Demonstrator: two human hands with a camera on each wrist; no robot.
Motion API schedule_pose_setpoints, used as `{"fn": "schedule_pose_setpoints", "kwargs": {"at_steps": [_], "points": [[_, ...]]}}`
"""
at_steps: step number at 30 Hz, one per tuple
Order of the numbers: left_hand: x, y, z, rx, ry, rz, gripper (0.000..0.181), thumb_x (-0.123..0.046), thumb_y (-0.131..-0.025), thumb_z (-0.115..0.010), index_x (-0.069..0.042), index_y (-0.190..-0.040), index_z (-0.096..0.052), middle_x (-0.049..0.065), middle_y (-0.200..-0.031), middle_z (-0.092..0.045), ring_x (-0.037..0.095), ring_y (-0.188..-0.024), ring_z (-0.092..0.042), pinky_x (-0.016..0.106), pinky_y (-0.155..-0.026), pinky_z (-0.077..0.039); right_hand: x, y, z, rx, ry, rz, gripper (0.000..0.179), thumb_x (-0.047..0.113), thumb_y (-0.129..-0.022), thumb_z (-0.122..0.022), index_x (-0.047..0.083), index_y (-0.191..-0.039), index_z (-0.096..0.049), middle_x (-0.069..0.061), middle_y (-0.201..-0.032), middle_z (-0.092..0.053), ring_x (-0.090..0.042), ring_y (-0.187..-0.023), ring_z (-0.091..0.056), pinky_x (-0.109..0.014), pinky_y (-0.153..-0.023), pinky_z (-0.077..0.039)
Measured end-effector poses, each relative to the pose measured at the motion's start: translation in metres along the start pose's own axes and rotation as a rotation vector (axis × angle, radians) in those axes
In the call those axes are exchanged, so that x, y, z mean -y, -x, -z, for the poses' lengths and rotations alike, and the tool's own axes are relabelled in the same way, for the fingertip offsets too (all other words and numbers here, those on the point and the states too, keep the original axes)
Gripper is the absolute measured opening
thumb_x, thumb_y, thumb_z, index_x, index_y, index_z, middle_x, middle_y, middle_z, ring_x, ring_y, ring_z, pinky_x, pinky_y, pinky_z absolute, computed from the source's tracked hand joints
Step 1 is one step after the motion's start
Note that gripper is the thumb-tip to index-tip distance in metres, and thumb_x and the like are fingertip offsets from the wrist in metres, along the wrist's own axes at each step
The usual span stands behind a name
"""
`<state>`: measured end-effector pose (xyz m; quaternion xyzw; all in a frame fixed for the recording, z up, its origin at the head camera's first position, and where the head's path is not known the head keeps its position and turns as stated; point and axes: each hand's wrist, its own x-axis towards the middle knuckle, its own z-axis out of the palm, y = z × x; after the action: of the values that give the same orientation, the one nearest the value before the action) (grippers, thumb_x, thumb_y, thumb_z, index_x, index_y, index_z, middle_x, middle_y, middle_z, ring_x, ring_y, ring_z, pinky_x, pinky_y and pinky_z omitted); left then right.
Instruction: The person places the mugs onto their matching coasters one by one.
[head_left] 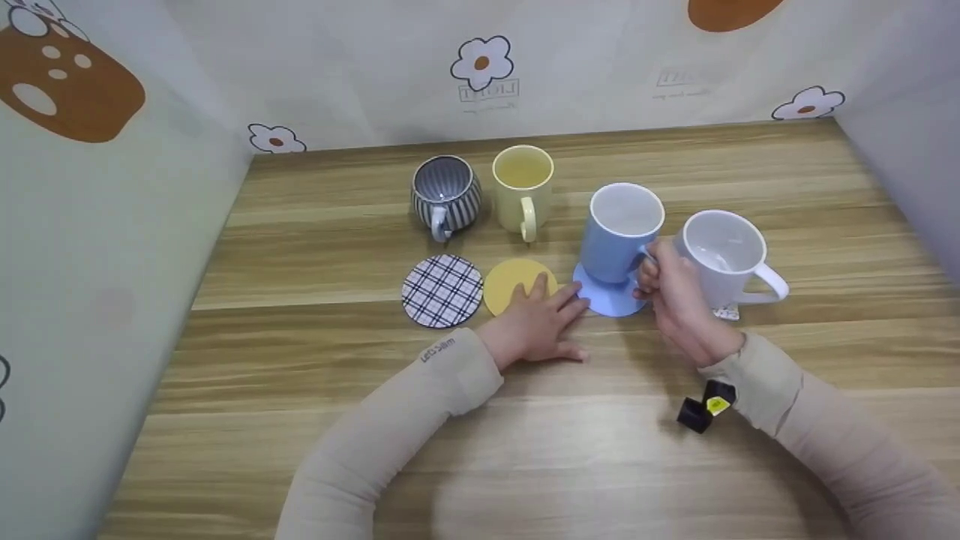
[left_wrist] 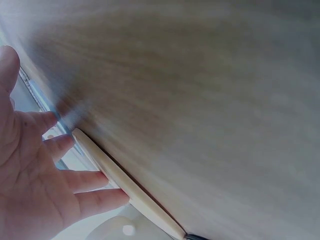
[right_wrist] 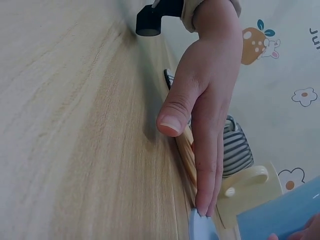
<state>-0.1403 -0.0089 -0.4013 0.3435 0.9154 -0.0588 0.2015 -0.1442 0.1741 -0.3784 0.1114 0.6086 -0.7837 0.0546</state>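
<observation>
My right hand [head_left: 681, 300] grips the handle of a blue mug [head_left: 611, 244], which stands upright over a round blue coaster [head_left: 611, 300]. The mug's base overlaps the coaster's back part in the head view. My left hand [head_left: 540, 324] lies with fingers spread, some over a yellow coaster [head_left: 504, 279] and others at the blue coaster's left edge. In the left wrist view, the fingertips [left_wrist: 117, 198] reach the thick rim of the yellow coaster [left_wrist: 125, 177]. The right wrist view shows the left fingers at the blue coaster [right_wrist: 201, 227], beside the blue mug [right_wrist: 280, 217].
A white mug [head_left: 718, 251] stands just right of my right hand, a patterned coaster [head_left: 727, 312] peeking out under it. Behind the coasters are a striped mug [head_left: 461, 202] and a yellow mug [head_left: 514, 206]. A plaid coaster [head_left: 442, 291] lies left of the yellow one.
</observation>
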Motion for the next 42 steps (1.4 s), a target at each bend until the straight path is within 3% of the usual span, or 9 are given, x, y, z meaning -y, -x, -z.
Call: {"fn": "schedule_pose_setpoints", "kwargs": {"at_steps": [20, 42], "points": [[0.000, 0.001, 0.001, 0.008, -0.016, 0.014, 0.081, -0.070, -0.083, -0.033, -0.027, -0.148, -0.011, -0.002, -0.155, -0.004, 0.041, -0.138, -0.008, 0.057, -0.105, -0.022, -0.003, 0.004, 0.002, 0.025, 0.039, -0.013, 0.046, 0.017, -0.091, -0.031, 0.018, -0.045, -0.029, 0.007, -0.045, -0.026, -0.009, -0.048, -0.027, -0.023, -0.054, -0.032], [0.000, 0.000, 0.000, 0.002, -0.002, 0.012, 0.081, -0.069, -0.084, -0.034, -0.026, -0.148, -0.011, -0.001, -0.155, -0.005, 0.042, -0.137, -0.007, 0.058, -0.105, -0.021, -0.008, 0.011, 0.005, 0.035, 0.010, -0.014, 0.046, 0.015, -0.092, -0.032, 0.017, -0.046, -0.028, 0.007, -0.045, -0.027, -0.010, -0.047, -0.026, -0.025, -0.056, -0.031]]}}
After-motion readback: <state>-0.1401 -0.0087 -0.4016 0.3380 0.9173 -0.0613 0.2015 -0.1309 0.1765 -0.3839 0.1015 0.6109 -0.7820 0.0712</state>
